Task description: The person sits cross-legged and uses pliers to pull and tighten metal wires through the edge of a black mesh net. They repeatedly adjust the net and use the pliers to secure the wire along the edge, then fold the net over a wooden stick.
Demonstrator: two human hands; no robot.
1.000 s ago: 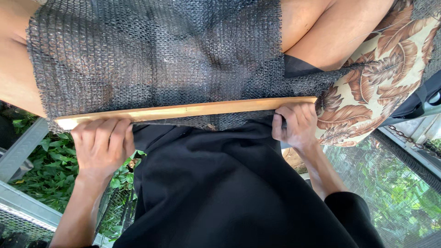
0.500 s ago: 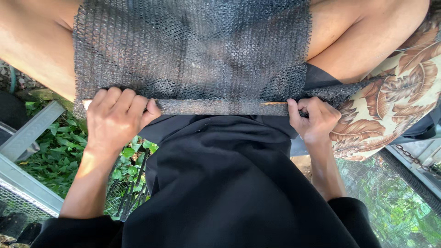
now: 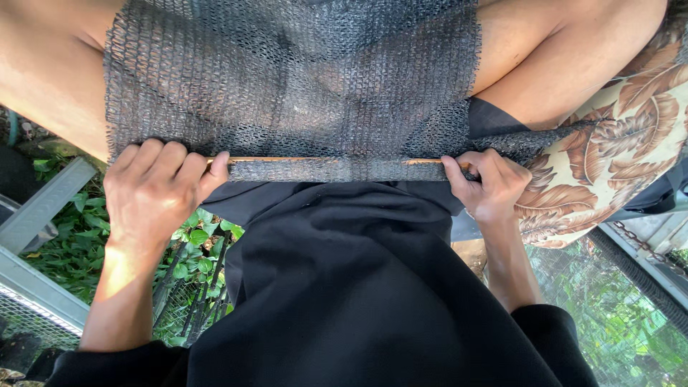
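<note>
A dark woven mesh net (image 3: 301, 86) lies spread over my bare thighs. Its near edge is rolled around a thin wooden slat (image 3: 330, 169), which runs across the view and shows as a light strip at both ends. My left hand (image 3: 161, 190) grips the slat's left end with the fingers curled over the net. My right hand (image 3: 487, 183) pinches the right end of the slat and the rolled net. Below the slat hangs my black garment (image 3: 358, 287).
A brown leaf-patterned cloth (image 3: 609, 165) lies at the right. Grey metal bars (image 3: 43, 208) and wire mesh (image 3: 36, 322) stand at the lower left over green leafy plants (image 3: 72, 244). More greenery and a metal edge show at the lower right.
The wooden slat, bare a second ago, is now wrapped in the net's edge. Both hands have rolled it upward, and the camera has shifted.
</note>
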